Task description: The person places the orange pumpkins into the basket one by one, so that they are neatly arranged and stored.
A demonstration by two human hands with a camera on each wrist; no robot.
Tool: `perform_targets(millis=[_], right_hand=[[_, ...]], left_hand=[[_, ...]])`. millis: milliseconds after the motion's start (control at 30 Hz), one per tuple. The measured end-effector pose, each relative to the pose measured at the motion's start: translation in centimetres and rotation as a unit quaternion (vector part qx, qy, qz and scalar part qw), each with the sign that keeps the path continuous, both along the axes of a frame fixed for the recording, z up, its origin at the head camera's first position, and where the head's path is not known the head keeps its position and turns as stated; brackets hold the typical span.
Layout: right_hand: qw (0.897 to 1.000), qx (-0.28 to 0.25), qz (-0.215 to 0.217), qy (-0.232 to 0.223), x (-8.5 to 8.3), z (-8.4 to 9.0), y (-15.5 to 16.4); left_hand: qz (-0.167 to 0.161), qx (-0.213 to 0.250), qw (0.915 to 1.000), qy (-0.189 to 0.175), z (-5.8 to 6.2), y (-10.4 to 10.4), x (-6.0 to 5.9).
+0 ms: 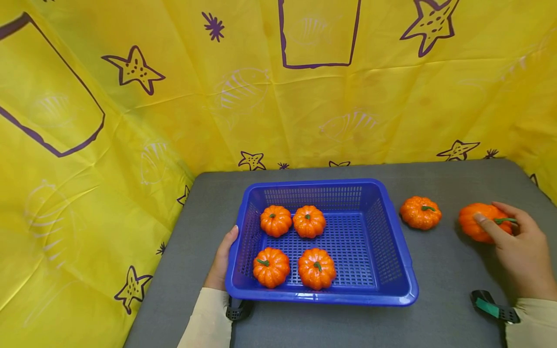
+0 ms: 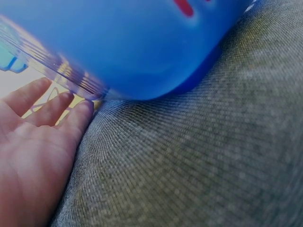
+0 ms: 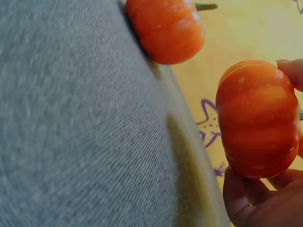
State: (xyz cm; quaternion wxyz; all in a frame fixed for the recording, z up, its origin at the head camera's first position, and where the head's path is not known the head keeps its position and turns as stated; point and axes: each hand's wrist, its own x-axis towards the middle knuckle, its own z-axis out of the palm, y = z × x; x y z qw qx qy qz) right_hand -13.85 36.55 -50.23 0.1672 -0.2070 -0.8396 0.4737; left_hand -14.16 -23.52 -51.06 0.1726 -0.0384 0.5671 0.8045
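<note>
A blue plastic basket with slotted walls stands on the grey table, and several small orange pumpkins with green stems, such as one front pumpkin, sit in its left and middle part. My left hand rests against the basket's outer left side; in the left wrist view its fingers lie fairly straight with their tips at the wall. My right hand holds another pumpkin between thumb and fingers, raised off the table in the right wrist view. A loose pumpkin sits between the basket and that hand.
The grey table meets a yellow cloth with starfish and fish drawings, hung behind it and at both sides. Black straps, one being the right wrist strap with green tape, are worn at the wrists.
</note>
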Motion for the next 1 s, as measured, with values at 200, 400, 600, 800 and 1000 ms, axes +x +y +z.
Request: perform_targets(millis=[200, 400, 600, 800, 1000], right_hand=[[1.000, -0.025, 0.010, 0.015, 0.1, 0.6, -0.3], [0.998, -0.044, 0.024, 0.037, 0.3, 1.7, -1.1], [0.997, -0.046, 0.045, 0.051, 0.3, 2.9, -2.3], [0.994, -0.049, 0.068, 0.067, 0.4, 3.9, -3.1], [0.991, -0.046, 0.095, 0.085, 0.7, 4.9, -4.1]], left_hand=[[0.000, 0.006, 1.0000, 0.002, -0.1, 0.0, -0.1], [-0.006, 0.003, 1.0000, 0.005, 0.0, -0.1, 0.0], [0.002, 0.009, 0.9999, 0.005, -0.2, -0.1, -0.1], [0.005, 0.008, 0.9999, 0.005, -0.4, -0.1, -0.2], [-0.001, 0.003, 1.0000, 0.005, -0.2, -0.2, -0.1]])
